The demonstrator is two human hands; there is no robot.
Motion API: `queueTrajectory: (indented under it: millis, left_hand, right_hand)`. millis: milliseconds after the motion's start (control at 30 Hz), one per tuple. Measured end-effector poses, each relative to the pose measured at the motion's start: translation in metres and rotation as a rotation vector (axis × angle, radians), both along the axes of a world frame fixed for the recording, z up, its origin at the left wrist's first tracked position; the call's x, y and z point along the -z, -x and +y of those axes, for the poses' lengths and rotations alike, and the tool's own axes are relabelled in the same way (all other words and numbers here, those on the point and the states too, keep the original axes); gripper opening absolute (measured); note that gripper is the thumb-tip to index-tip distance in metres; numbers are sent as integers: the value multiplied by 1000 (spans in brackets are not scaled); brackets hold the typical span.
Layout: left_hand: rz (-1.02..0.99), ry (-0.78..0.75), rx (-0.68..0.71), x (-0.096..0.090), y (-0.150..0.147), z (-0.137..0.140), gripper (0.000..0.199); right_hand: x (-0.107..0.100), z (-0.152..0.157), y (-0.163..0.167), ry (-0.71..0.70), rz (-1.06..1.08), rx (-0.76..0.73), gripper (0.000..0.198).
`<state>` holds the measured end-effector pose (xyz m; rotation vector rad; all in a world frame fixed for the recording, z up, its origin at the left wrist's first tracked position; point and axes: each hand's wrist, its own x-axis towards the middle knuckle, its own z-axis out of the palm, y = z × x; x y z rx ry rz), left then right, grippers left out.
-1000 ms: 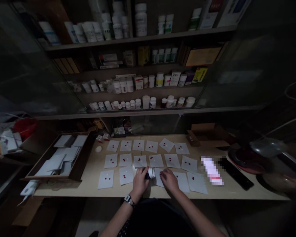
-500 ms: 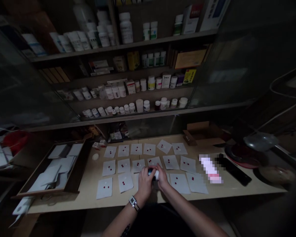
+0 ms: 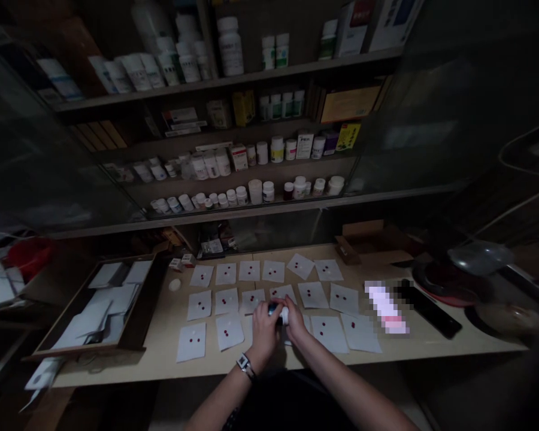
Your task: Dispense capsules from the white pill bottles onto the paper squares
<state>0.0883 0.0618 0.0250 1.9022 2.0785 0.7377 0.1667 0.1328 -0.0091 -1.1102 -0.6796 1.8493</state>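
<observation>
A head-worn camera looks forward and down from six o'clock of the nearby desktop [image 3: 161, 335], bottle-lined shelves [image 3: 260, 133] farther off at twelve

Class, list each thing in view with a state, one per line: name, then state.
Bottle: on its side, held
Left hand: closed around the bottle
Right hand: at the bottle's white end, grip unclear
Paper squares: spread flat
Drawer: open-topped, holding white papers
Cardboard box: open
Black phone: flat, screen dark

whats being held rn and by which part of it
A bottle; the left hand holds its dark body. The right hand is at its white end, its grip unclear.
</observation>
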Motion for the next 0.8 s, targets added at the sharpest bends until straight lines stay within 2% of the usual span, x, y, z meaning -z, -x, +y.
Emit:
queueTrajectory:
  millis: [133,233,333,433,533,667,800]
  left_hand:
    - [-139,-76,-104,9,10,-4,67]
    - [-187,-116,-142,16,15,-7,63]
    - [-211,-124,-132,19,18,-8,63]
    - [-233,-99,-104,18,16,-8,61]
    - [-267,-68,-74,14,14,-7,60]
    - [-282,-56,-35,13,12,-6,61]
    - [-285,-52,-25,17,10,-6,64]
  right_hand:
    - [-3,7,-2,49,107,6,42]
    - [-2,14,-19,-37,-1,-22,37]
    - [-1,20,-43,-332,-282,-143,25]
    - [-9,23,-63,-702,-498,-409,15]
    - [-21,25,-72,-910,-685,-651,17]
    - [-28,25,-72,-986,-841,-810,18]
    - [-24,22,-68,-980,-909,-775,18]
